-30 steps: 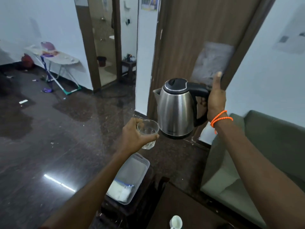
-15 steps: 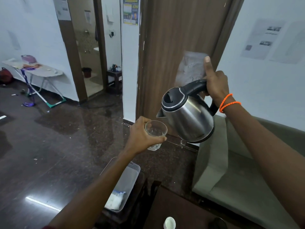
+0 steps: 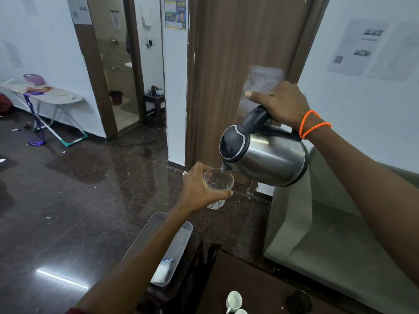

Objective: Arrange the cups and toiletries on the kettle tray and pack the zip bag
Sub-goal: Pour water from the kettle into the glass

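Note:
My right hand (image 3: 281,103) grips the black handle of a steel kettle (image 3: 269,157), tipped steeply with its spout over a clear glass (image 3: 218,186). The same hand also pins a clear zip bag (image 3: 263,82) against the handle. My left hand (image 3: 200,190) holds the glass upright in the air, just under the spout. Below, a white plastic tray (image 3: 181,243) with a small white packet (image 3: 163,269) rests on a dark stand. White cups (image 3: 233,300) and the round black kettle base (image 3: 298,301) sit on the dark wooden table (image 3: 249,284) at the bottom edge.
A grey-green sofa (image 3: 328,241) stands at the right against the wall. A brown door (image 3: 238,64) is straight ahead. An ironing board (image 3: 45,96) stands far left, with scraps scattered on the glossy dark floor (image 3: 68,200). A bathroom doorway (image 3: 118,64) opens beyond.
The kettle has tipped from upright to a steep pour angle, its spout now over the glass. The glass has stayed in my left hand, slightly lower in view.

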